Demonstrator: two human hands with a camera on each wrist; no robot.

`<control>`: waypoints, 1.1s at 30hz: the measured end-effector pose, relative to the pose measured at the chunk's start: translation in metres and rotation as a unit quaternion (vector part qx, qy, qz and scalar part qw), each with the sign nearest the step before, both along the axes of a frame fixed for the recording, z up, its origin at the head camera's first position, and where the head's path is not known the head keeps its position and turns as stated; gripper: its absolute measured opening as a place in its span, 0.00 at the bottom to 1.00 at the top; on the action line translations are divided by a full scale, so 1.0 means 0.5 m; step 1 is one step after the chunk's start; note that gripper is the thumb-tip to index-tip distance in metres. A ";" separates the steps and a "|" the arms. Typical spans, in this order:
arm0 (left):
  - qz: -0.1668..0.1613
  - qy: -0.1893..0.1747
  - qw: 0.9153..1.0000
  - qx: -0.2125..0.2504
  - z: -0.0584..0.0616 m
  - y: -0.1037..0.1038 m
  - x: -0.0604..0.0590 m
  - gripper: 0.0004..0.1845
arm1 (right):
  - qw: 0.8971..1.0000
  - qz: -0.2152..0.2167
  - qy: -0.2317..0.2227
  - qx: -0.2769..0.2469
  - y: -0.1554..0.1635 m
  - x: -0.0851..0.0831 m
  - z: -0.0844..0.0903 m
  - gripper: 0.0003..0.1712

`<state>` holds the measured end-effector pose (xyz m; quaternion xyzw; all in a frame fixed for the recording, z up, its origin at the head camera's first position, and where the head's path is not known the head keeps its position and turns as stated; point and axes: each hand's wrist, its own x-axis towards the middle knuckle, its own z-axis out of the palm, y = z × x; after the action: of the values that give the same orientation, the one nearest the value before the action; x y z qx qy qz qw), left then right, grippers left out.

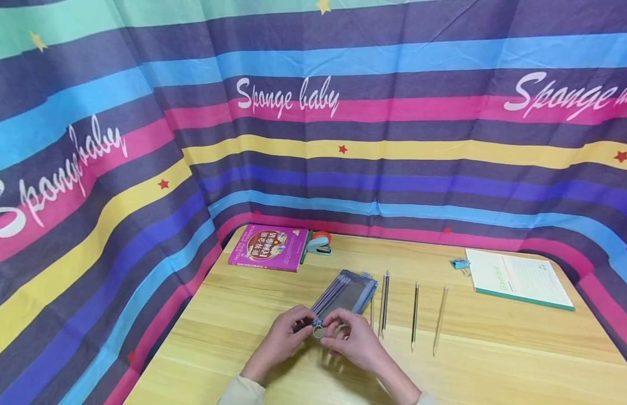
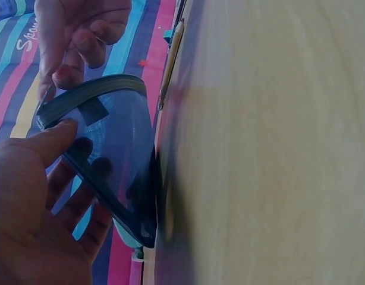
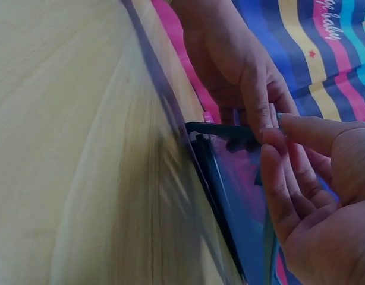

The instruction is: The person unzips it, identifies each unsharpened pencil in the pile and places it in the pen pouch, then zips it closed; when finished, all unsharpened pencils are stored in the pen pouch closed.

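Note:
A translucent dark-blue zip pencil case [image 1: 351, 292] slants away from my hands, its near end raised off the table in both wrist views. My left hand [image 1: 284, 336] grips that near end, the thumb [image 2: 54, 139] on one face and fingers behind it. At the same corner, my right hand [image 1: 361, 342] pinches the zipper pull, which has a metal ring [image 1: 319, 332], between thumb and forefinger. Part of the pull is hidden by the fingertips. To the right of the case lie several pencils, among them a dark pencil [image 1: 415, 316] and a paler pencil [image 1: 440, 322].
At the back left lies a purple book [image 1: 267, 247], with a light-blue stapler [image 1: 319, 244] and a red round item [image 1: 323, 236] beside it. A white notebook [image 1: 521, 278] and a blue binder clip [image 1: 460, 263] lie at the back right. Striped cloth [image 1: 394, 124] hangs around the table.

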<state>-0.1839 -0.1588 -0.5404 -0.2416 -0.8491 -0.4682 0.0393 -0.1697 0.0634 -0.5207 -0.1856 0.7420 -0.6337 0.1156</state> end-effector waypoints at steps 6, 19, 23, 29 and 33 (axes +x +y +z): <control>-0.007 -0.003 1.000 0.010 0.003 -0.003 0.003 0.10 | 0.997 -0.016 0.061 0.037 -0.008 -0.002 -0.005 0.19; -0.010 -0.019 1.000 0.013 0.001 0.000 0.004 0.08 | 0.992 -0.041 0.105 0.055 -0.015 -0.003 -0.010 0.19; -0.013 -0.024 1.000 0.013 0.001 0.001 0.000 0.07 | 0.987 -0.057 0.135 0.061 -0.017 -0.006 -0.009 0.15; -0.014 -0.033 0.999 0.015 0.003 0.004 -0.005 0.07 | 0.985 -0.068 0.146 0.065 -0.017 -0.010 -0.006 0.13; -0.014 -0.036 0.999 0.020 0.004 0.004 -0.009 0.06 | 0.980 -0.065 0.171 0.075 -0.020 -0.014 -0.007 0.18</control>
<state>-0.1883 -0.1568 -0.5384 -0.2358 -0.8371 -0.4937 0.0069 -0.1767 0.0534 -0.5241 -0.2335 0.8066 -0.5415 -0.0410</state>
